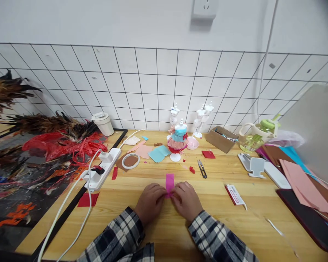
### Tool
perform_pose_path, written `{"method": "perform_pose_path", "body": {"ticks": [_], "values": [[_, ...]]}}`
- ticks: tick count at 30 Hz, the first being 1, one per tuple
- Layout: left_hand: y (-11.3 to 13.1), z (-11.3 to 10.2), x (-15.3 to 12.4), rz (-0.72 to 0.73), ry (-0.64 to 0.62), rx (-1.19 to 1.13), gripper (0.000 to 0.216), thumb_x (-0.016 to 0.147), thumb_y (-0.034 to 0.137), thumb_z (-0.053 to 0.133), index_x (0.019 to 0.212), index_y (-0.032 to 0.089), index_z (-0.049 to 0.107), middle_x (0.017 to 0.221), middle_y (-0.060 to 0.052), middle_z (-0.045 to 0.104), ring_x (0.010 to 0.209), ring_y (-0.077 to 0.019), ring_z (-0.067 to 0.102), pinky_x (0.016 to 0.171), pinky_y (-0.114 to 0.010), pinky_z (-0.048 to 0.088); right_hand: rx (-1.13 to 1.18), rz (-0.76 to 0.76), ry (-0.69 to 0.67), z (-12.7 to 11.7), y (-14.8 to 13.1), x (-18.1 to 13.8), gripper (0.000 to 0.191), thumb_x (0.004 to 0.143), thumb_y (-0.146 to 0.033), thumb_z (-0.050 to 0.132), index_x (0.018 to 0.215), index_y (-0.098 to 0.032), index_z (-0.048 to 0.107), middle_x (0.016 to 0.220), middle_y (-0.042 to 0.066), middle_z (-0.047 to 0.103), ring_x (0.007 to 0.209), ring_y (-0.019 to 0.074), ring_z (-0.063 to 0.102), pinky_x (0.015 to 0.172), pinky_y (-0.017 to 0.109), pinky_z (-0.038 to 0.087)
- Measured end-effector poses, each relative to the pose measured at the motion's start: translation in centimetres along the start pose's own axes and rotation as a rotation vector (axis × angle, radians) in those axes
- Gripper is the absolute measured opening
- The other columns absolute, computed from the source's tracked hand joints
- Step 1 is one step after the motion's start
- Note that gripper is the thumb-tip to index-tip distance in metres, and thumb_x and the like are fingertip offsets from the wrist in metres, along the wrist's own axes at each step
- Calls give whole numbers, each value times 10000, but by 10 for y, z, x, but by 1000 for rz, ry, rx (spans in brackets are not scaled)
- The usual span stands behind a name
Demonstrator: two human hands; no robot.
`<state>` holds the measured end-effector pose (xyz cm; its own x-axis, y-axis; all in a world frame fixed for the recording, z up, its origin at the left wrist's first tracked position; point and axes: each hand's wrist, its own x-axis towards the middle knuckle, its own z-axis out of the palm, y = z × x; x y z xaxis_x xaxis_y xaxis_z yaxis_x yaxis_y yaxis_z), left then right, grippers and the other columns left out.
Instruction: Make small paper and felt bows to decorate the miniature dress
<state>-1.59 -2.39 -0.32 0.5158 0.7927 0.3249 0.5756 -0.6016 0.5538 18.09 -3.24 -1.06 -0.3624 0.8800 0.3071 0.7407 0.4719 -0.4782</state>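
Strip (170, 181), oblong, papery, magenta, is pinched by left hand (152, 203) and right hand (187, 201).

Bare bench (120, 198) at lower centre leaves a hand room to pass between the left hand (151, 202) and the white power strip (106, 168), and between the right hand (187, 201) and the red-and-white packet (235, 195). At upper centre the dressed mini mannequin (178, 140) stands in the way, with thread snips (202, 169) lying low nearby; right of centre, the phone stand (257, 167) and green-lidded jug (249, 141) obstruct.
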Motion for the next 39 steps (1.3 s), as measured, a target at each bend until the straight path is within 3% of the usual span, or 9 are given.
{"method": "perform_pose_path", "body": {"ticks": [4,10,14,19,25,30,39], "values": [[0,1,0,-6,-29,85,191,844,207,564,965,230,710,973,-68,714,937,-223,568,863,-401,429,-108,19,-92,5,-3,0,83,879,-250,593,874,-230,673,870,37,621,888,198,506,790,337,373],[12,2,-1,-9,-23,287,153,874,245,562,911,253,710,984,-52,716,941,-241,538,878,-441,357,-133,46,-107,7,-3,0,111,895,-237,570,884,-234,681,874,39,629,894,199,516,787,331,371],[14,4,4,-36,-6,289,126,846,216,602,924,227,701,1006,-62,696,978,-250,524,883,-432,349,-141,58,-111,9,-3,0,116,895,-224,562,852,-206,669,872,50,626,888,197,520,791,321,380],[10,6,11,-49,-95,266,122,860,211,595,803,213,703,819,-52,690,865,-219,537,822,-402,349,-128,77,-121,10,-2,1,94,887,-230,576,838,-209,654,869,45,629,887,197,525,795,313,393],[10,6,8,-55,-102,285,178,898,216,538,822,206,699,820,-42,694,859,-202,572,864,-415,325,-55,147,-94,11,-2,1,125,876,-195,579,989,-199,632,924,44,650,897,190,536,803,297,404],[5,12,5,-47,-57,283,170,913,223,523,866,198,684,819,-32,694,835,-187,579,861,-396,343,-119,140,-167,7,-4,2,156,923,-268,526,883,-226,671,882,35,634,901,188,529,805,290,395],[5,12,9,-19,-89,329,159,887,182,561,783,193,681,797,-26,662,839,-188,559,877,-392,390,-152,161,-179,6,-6,3,172,938,-290,496,924,-224,655,915,38,636,910,186,535,808,283,388]]}}
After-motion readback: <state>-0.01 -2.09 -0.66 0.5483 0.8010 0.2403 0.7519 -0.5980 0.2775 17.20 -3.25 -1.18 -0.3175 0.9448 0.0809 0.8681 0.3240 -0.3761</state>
